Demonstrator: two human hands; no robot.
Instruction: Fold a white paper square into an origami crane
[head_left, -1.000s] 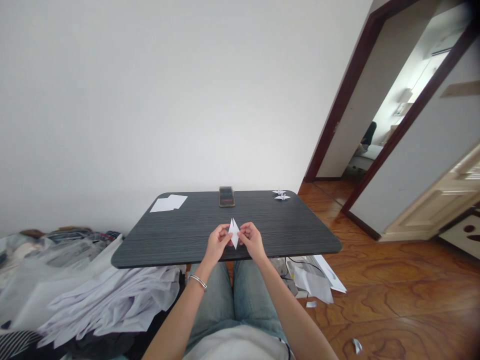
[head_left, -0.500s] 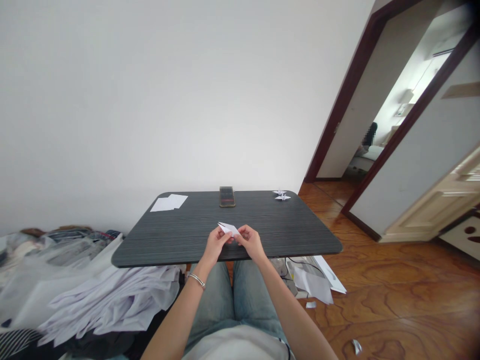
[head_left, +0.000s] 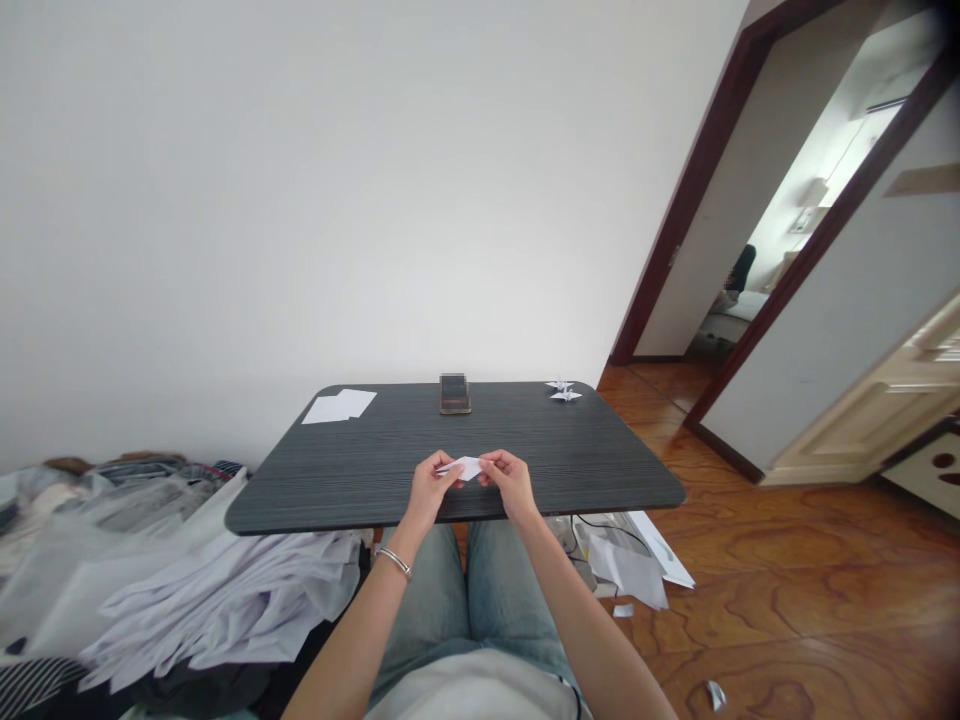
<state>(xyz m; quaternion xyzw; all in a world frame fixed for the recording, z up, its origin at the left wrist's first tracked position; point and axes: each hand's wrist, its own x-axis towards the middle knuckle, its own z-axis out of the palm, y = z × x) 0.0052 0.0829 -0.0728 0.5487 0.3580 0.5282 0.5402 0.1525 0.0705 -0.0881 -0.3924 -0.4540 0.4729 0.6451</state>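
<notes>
A small piece of folded white paper point(head_left: 470, 468) is held between my two hands, above the near edge of the dark table point(head_left: 360, 490). My left hand point(head_left: 433, 484) pinches its left end between thumb and fingers. On the other side, my right hand point(head_left: 509, 480) pinches the right end. The finer folds are too small to make out. Two white folded paper cranes point(head_left: 564, 393) sit close together at the table's far right.
White paper sheets point(head_left: 339, 406) lie at the table's far left. A phone point(head_left: 454, 394) leans upright at the back middle. Piled clothes point(head_left: 225, 600) lie to the left of the table; loose papers point(head_left: 626, 570) and cables are on the floor at right.
The folded paper has turned from slanting up and left to lying nearly level between my hands. My right hand has shifted slightly right.
</notes>
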